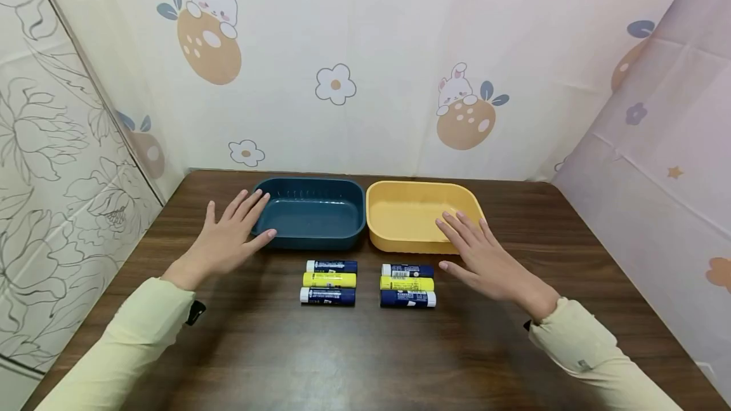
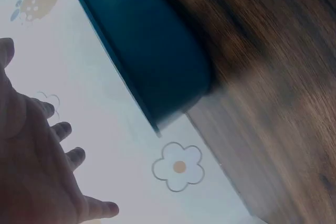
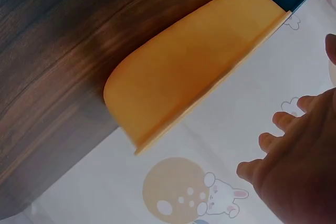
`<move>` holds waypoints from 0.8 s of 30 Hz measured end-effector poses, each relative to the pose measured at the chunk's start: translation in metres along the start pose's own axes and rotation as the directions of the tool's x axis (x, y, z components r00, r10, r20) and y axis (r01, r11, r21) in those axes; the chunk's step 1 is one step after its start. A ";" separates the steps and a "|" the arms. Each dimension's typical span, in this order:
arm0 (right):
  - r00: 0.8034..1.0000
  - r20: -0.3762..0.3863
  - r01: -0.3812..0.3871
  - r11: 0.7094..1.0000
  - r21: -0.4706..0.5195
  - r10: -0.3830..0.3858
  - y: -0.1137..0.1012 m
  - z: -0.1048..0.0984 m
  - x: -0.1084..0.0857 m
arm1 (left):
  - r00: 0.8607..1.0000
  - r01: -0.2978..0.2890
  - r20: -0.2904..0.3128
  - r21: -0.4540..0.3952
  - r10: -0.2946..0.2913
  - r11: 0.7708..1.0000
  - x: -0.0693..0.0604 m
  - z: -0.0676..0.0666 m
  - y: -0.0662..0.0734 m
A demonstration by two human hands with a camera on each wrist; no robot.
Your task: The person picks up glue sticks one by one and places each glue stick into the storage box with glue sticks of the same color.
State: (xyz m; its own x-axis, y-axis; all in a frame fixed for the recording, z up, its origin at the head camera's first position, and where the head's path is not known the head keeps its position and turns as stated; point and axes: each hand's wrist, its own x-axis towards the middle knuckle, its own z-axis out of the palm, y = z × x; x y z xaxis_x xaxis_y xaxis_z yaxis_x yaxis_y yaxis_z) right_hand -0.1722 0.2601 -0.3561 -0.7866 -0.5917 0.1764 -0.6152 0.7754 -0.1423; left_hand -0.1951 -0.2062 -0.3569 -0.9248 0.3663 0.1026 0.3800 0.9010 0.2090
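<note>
A dark blue basin [image 1: 311, 217] and a yellow basin [image 1: 419, 217] stand side by side toward the table's back. In front of them lie two groups of tubes: navy and yellow ones [image 1: 329, 280] on the left, and a like group [image 1: 407, 284] on the right. My left hand [image 1: 231, 236] is spread at the blue basin's left side, fingers apart, holding nothing. Over the yellow basin's right front corner is my right hand [image 1: 485, 259], spread and holding nothing. Both wrist views show extended fingers beside the basins; whether they touch the rims I cannot tell.
The brown wooden table [image 1: 331, 360] reaches back to a patterned curtain [image 1: 388, 125]. Another curtain with flower line drawings [image 1: 57, 144] hangs along the left side, and a printed cloth [image 1: 657, 163] hangs on the right.
</note>
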 end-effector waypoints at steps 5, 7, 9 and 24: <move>1.000 -0.014 0.016 1.000 0.008 -0.015 -0.003 0.002 0.000 | 1.000 -0.006 -0.024 -0.032 0.005 0.999 0.008 0.002 -0.012; 1.000 -0.009 0.018 1.000 0.010 -0.018 -0.005 0.003 0.000 | 0.999 -0.009 -0.036 -0.050 0.007 0.999 0.011 0.003 -0.016; 1.000 -0.005 0.026 1.000 0.016 -0.026 -0.007 0.004 -0.001 | 0.999 -0.010 -0.048 -0.072 0.006 0.997 0.013 0.005 -0.021; 0.991 -0.047 0.124 0.992 0.005 -0.124 -0.020 0.016 0.000 | 0.988 0.005 -0.150 -0.246 -0.043 0.969 0.026 0.022 -0.052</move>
State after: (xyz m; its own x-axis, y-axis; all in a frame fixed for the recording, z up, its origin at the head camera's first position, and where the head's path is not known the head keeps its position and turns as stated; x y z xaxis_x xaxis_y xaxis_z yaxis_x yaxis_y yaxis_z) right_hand -0.1610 0.2410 -0.3692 -0.7009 -0.6723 0.2382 -0.7086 0.6946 -0.1245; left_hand -0.2394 -0.2383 -0.3868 -0.9274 0.2886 0.2379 0.3680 0.8179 0.4422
